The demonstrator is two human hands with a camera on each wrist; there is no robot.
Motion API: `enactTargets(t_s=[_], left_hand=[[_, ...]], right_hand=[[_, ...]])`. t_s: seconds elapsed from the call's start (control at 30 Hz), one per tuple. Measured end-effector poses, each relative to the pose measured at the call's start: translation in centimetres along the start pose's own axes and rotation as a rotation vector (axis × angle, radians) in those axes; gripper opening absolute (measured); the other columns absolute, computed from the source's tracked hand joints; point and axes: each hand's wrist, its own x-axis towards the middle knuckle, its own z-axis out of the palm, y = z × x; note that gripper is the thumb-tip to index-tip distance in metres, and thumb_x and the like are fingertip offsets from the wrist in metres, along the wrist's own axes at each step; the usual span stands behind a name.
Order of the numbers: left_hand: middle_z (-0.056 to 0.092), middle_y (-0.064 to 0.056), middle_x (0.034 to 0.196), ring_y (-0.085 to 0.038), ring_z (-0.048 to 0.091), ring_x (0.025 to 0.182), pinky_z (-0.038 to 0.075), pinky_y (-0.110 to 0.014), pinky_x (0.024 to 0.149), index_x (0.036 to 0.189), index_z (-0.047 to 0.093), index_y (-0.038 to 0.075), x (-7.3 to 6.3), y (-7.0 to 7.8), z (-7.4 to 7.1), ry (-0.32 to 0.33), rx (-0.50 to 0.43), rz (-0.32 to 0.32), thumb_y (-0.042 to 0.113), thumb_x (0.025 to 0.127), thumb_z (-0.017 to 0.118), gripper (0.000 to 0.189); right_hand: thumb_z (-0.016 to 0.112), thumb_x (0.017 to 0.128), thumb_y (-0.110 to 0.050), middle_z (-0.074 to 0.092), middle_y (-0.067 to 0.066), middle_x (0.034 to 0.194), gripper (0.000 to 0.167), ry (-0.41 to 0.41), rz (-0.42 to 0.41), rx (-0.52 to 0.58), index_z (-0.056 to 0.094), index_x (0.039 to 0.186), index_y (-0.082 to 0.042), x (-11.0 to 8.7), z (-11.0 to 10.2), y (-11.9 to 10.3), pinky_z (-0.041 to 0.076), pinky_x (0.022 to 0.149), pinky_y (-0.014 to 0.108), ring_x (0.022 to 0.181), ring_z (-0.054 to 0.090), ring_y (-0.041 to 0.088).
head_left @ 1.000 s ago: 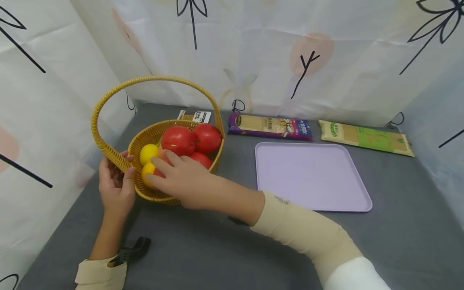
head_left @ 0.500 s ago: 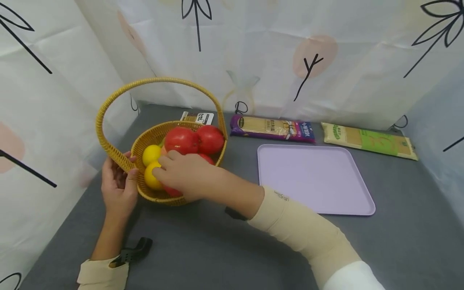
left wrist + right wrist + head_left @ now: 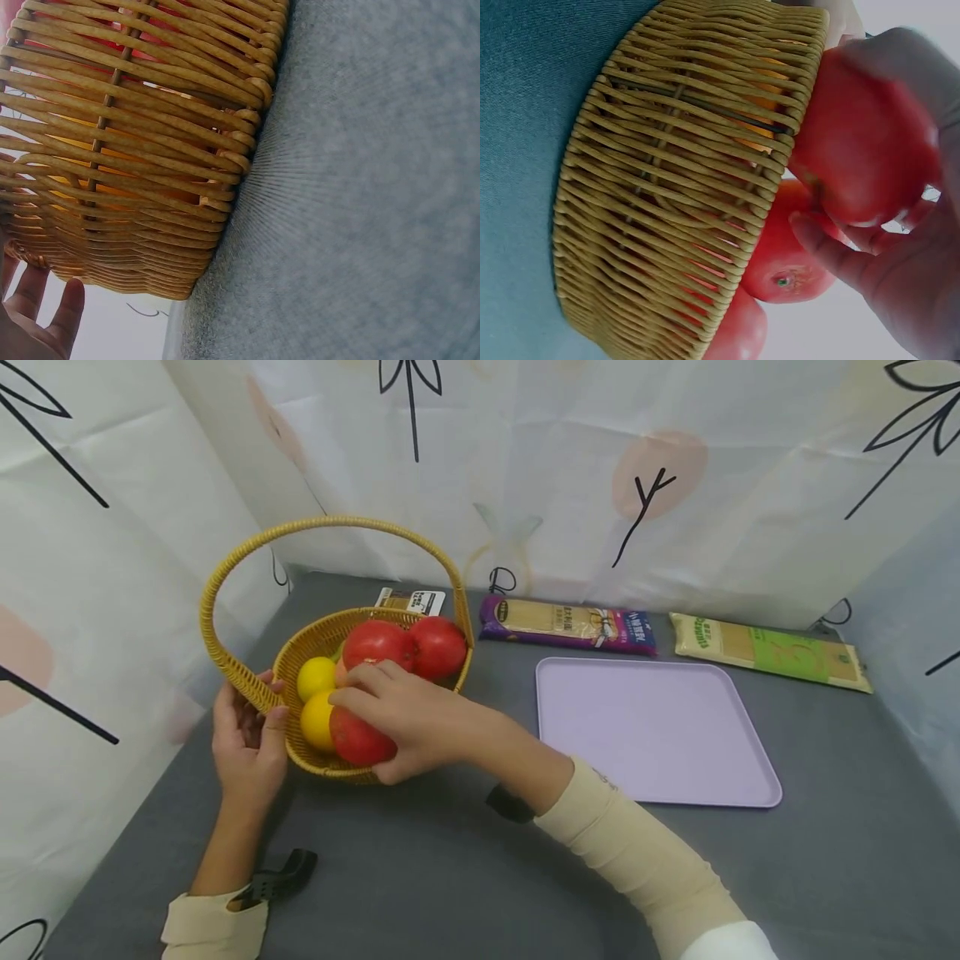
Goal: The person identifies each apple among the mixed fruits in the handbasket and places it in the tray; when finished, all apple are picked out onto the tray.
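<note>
A yellow wicker basket (image 3: 303, 752) with a tall arched handle stands at the left of the table. Inside are large red tomatoes (image 3: 378, 643), two yellow round fruits (image 3: 317, 678) and something green, mostly covered. At the basket's left side, my left hand (image 3: 251, 760) grips the rim where the handle joins; in the left wrist view, its fingers (image 3: 67, 315) show beside the weave. My right hand (image 3: 416, 714) holds a red tomato (image 3: 862, 142) at the basket's near side, fingers over its top and thumb below. Other tomatoes (image 3: 784, 270) lie behind it in the right wrist view.
A pale purple tray (image 3: 660, 735) lies right of the basket. Behind it are a purple noodle packet (image 3: 566, 624) and a green one (image 3: 772, 652). Another packet (image 3: 412, 601) shows partly behind the basket. Patterned white cloth walls the back and sides.
My right hand has closed around a tomato and shifted it slightly up and toward the near rim, showing more of it. My left hand stays at the basket's side.
</note>
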Motion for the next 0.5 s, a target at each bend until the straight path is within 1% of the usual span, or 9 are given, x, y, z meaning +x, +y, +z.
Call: enactTargets(t_s=[0.07, 0.17, 0.27, 0.4, 0.5], left_hand=[[0.054, -0.033, 0.127, -0.027, 0.060, 0.114, 0.047, -0.025, 0.096, 0.146, 0.040, -0.007, -0.1, -0.4, -0.2, 0.004, 0.008, -0.007, -0.020, 0.091, 0.053, 0.057], [0.053, -0.033, 0.128, -0.027, 0.060, 0.115, 0.047, -0.025, 0.097, 0.147, 0.039, -0.005, -0.2, -1.1, -0.4, -0.002, 0.015, -0.021, -0.020, 0.092, 0.053, 0.059], [0.052, -0.033, 0.129, -0.028, 0.059, 0.116, 0.046, -0.026, 0.097, 0.148, 0.039, -0.004, -0.3, -1.4, -0.6, -0.006, 0.015, -0.030, -0.020, 0.092, 0.053, 0.059], [0.052, -0.034, 0.129, -0.028, 0.059, 0.116, 0.046, -0.025, 0.097, 0.147, 0.039, -0.004, -0.3, -1.2, -0.5, -0.003, 0.016, -0.034, -0.019, 0.092, 0.052, 0.058], [0.052, -0.034, 0.129, -0.028, 0.059, 0.116, 0.046, -0.025, 0.097, 0.147, 0.039, -0.005, -0.1, -0.7, -0.3, 0.000, 0.010, -0.030, -0.018, 0.093, 0.052, 0.057]], right_hand=[[0.081, 0.076, -0.035, 0.042, 0.008, 0.143, 0.082, 0.027, -0.006, 0.045, 0.044, 0.145, -0.009, -0.1, 0.1, 0.0, 0.038, 0.106, 0.025, 0.125, 0.042, 0.019], [0.081, 0.076, -0.037, 0.044, 0.008, 0.141, 0.086, 0.052, 0.003, 0.096, 0.039, 0.145, -0.007, -0.3, 0.3, 0.0, 0.040, 0.104, 0.024, 0.121, 0.046, 0.017], [0.083, 0.076, -0.040, 0.046, 0.005, 0.139, 0.089, 0.070, 0.030, 0.145, 0.036, 0.144, -0.006, -0.7, 0.2, 0.1, 0.041, 0.102, 0.023, 0.121, 0.046, 0.014], [0.084, 0.076, -0.046, 0.050, 0.001, 0.132, 0.082, 0.103, 0.043, 0.221, 0.043, 0.137, -0.010, -1.4, 0.1, 0.3, 0.044, 0.097, 0.020, 0.117, 0.046, 0.009], [0.083, 0.076, -0.048, 0.053, 0.000, 0.129, 0.075, 0.144, 0.033, 0.221, 0.051, 0.134, -0.013, -2.1, 0.0, 0.3, 0.046, 0.094, 0.021, 0.116, 0.048, 0.009]])
